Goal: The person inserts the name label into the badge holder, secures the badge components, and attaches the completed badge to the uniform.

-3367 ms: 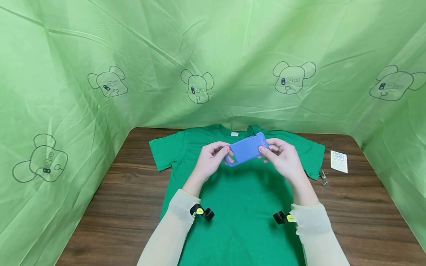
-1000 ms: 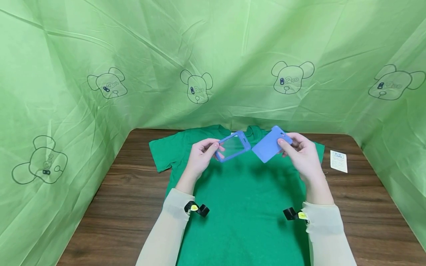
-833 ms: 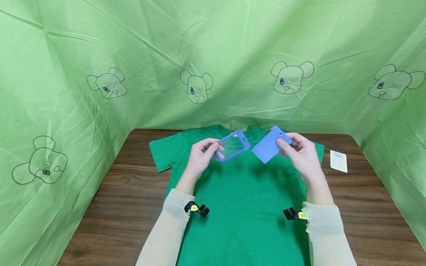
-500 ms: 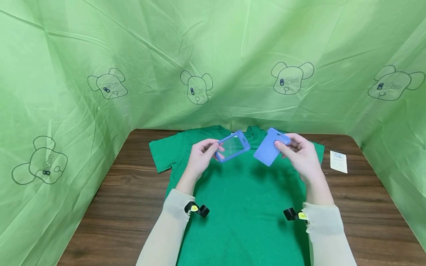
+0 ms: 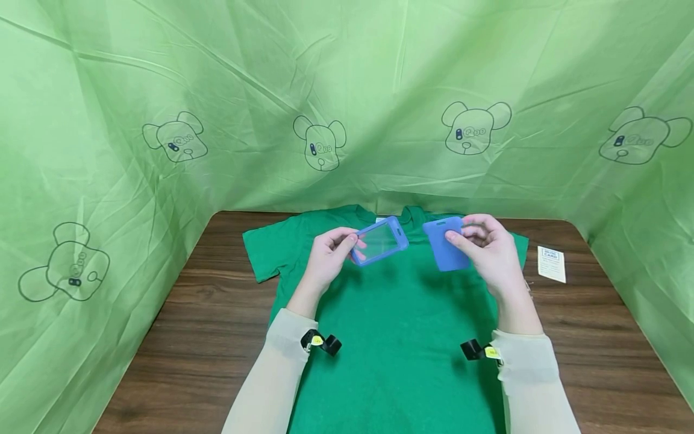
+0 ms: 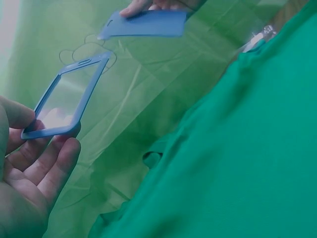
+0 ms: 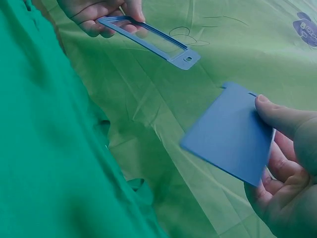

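Note:
Between thumb and fingers, my left hand point(image 5: 328, 253) pinches a blue badge holder frame point(image 5: 400, 239) with a clear window, tilted up to the right. My right hand point(image 5: 490, 250) grips the solid blue back panel point(image 5: 449, 250) of the badge holder by its right edge, slot at the top. A gap separates the two pieces, both held above the green T-shirt point(image 5: 401, 337). In the left wrist view the frame point(image 6: 81, 94) sits by the thumb and fingertips. The panel point(image 7: 233, 134) faces the right wrist camera, its far side hidden.
The T-shirt lies spread on a brown wooden table point(image 5: 206, 325). A small white printed card point(image 5: 551, 264) is at the right. Small clear or metal bits show partly behind the right wrist. Green cloth walls point(image 5: 379, 90) enclose the table's back and sides.
Earlier the panel sat in the frame; my hands have drawn them apart. In the last second the right hand has turned the panel more upright, while the left hand has barely moved.

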{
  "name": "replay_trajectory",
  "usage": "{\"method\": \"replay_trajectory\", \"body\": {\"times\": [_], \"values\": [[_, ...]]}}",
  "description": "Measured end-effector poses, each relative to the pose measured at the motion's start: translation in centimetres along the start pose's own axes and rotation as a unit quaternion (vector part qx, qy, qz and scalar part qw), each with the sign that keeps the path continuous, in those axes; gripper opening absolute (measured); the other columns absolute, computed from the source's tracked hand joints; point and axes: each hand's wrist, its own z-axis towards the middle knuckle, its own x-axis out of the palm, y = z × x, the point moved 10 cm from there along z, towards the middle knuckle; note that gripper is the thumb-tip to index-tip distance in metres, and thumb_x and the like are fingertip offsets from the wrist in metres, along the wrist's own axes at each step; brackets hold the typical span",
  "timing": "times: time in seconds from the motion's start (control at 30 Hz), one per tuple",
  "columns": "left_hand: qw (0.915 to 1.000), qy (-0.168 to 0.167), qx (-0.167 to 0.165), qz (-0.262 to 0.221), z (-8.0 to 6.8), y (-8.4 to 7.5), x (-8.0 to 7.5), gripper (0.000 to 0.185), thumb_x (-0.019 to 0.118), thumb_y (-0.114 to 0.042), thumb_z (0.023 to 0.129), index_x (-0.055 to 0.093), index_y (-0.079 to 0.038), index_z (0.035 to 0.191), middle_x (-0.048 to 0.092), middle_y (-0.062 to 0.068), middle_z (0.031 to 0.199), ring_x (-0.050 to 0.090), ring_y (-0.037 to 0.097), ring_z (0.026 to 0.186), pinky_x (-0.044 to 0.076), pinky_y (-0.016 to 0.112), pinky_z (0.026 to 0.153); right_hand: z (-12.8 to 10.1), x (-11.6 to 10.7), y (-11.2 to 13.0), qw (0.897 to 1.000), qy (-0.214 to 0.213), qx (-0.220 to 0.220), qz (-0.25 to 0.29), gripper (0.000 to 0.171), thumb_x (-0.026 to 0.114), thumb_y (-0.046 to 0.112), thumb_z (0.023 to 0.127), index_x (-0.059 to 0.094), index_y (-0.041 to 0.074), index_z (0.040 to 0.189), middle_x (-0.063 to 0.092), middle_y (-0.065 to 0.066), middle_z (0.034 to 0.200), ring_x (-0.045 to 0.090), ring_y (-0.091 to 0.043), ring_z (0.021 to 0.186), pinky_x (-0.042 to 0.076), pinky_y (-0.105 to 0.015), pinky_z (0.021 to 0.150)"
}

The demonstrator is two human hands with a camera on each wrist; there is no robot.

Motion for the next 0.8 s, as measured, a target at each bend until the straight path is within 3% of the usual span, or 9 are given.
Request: {"method": "replay_trajectory", "body": {"times": [0.23, 0.8], "values": [[1.0, -0.002, -0.004, 0.0, 0.0, 0.2, 0.0, 0.021, 0.062, -0.006, 0.111, 0.075, 0.009, 0.116, 0.078, 0.022, 0.096, 0.077, 0.015, 0.075, 0.062, 0.03, 0.07, 0.0, 0.0, 0.2, 1.0, -0.002, -0.009, -0.011, 0.026, 0.081, 0.018, 0.102, 0.068, 0.008, 0.122, 0.075, 0.013, 0.096, 0.07, -0.008, 0.09, 0.057, -0.019, 0.082], [1.0, -0.008, -0.003, 0.004, -0.1, 0.1, -0.1, 0.022, 0.062, -0.006, 0.111, 0.074, 0.012, 0.117, 0.079, 0.02, 0.096, 0.075, 0.014, 0.076, 0.062, 0.029, 0.07, -0.5, 1.2, 0.0, 0.999, 0.04, 0.013, -0.031, 0.036, 0.076, 0.025, 0.106, 0.066, 0.003, 0.133, 0.076, 0.012, 0.102, 0.072, -0.01, 0.095, 0.057, -0.022, 0.083]]}}
